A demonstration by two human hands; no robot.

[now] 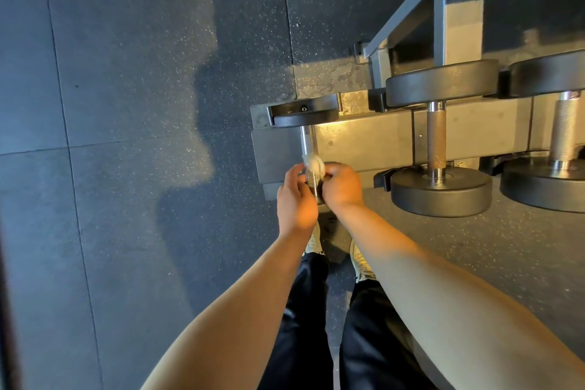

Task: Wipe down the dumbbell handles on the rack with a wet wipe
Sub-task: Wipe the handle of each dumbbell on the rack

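Observation:
A small dumbbell lies at the left end of the grey rack [364, 139], its chrome handle [306, 139] running toward me from the far black head [305, 112]. A crumpled white wet wipe [313, 164] sits on the handle's near part. My right hand [342, 187] pinches the wipe against the handle from the right. My left hand [296, 196] curls round the handle's near end from the left. Both hands hide the dumbbell's near head.
Two larger dumbbells rest on the rack to the right, one in the middle [438, 136] and one at the frame's edge [563, 133]. The rack's grey upright frame [440, 16] rises behind. Dark speckled rubber floor [126, 136] spreads left. My shoes [361, 260] stand below.

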